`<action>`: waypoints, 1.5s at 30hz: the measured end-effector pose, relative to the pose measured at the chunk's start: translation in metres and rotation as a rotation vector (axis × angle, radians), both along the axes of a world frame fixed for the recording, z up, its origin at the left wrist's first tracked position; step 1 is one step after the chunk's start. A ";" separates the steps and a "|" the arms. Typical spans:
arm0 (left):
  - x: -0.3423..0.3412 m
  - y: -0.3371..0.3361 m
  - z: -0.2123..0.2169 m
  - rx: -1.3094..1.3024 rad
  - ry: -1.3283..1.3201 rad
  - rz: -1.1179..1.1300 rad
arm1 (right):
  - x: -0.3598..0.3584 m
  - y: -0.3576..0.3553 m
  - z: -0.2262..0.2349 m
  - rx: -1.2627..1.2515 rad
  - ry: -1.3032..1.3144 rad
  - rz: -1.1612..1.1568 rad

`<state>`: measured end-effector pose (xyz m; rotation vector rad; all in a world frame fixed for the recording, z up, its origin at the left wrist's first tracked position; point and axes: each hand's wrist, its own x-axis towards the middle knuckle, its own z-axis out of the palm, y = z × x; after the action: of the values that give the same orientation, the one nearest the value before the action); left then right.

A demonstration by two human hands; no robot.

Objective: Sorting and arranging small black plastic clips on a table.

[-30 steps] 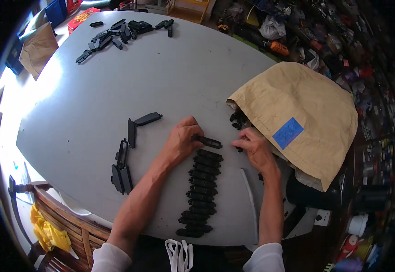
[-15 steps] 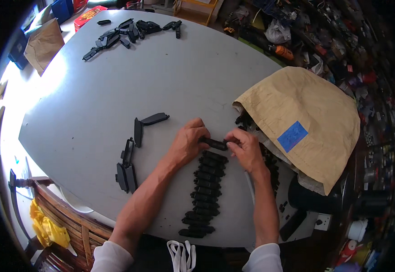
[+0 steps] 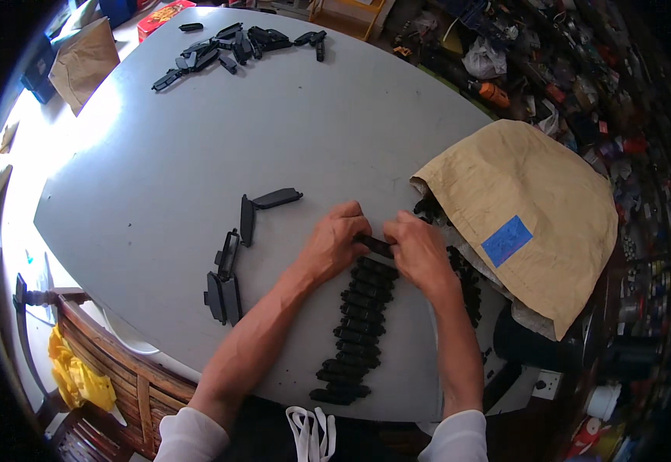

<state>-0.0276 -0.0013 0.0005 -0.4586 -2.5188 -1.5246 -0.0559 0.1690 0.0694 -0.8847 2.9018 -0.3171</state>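
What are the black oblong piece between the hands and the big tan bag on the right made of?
Black oblong piece: probably plastic, fairly matte, from its even dark surface, though partly hidden.
Big tan bag: likely heavy paper, dull, from its crinkled folds, though coated fabric could look similar.

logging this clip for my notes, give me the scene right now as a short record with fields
hands: left hand and right hand at opposite ends of one black part
row: similar black parts, side by side, running from below the hands toward the person
left of the row: loose parts, beyond the left forearm
far end: pile of dark parts
right side: tan sack with blue patch, black pieces at its mouth
surface: grey table
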 end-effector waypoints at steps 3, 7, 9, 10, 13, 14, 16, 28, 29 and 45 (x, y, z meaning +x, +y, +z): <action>0.002 -0.001 0.003 0.026 0.017 0.005 | -0.002 0.005 0.000 -0.208 -0.122 0.035; 0.001 -0.002 -0.002 0.028 0.024 -0.006 | -0.006 0.007 -0.007 -0.254 -0.186 0.046; 0.003 -0.002 0.000 0.013 0.042 0.010 | -0.005 0.004 -0.002 -0.214 -0.230 0.056; 0.003 -0.002 -0.001 0.002 0.040 0.019 | -0.004 0.003 -0.004 -0.224 -0.232 0.065; 0.005 0.001 -0.004 -0.022 0.058 -0.003 | -0.001 -0.001 -0.011 -0.255 -0.271 0.005; 0.005 0.004 0.000 -0.010 0.056 0.009 | -0.001 0.000 -0.013 -0.270 -0.221 -0.005; 0.003 0.007 0.004 -0.003 0.067 0.011 | -0.001 0.001 -0.015 -0.292 -0.158 -0.024; 0.002 -0.060 0.048 -0.824 0.045 0.620 | 0.034 0.035 -0.011 -0.232 0.048 -0.133; 0.000 -0.065 0.045 -0.843 -0.012 0.591 | 0.031 0.052 -0.014 -0.237 0.066 -0.197; -0.019 0.022 0.029 -0.172 0.123 -0.030 | 0.026 0.087 -0.023 -0.167 0.189 -0.336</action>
<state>-0.0466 0.0205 0.0290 -0.5968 -2.5681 -1.2524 -0.0303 0.2558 0.0463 -0.4594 3.2373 -0.5356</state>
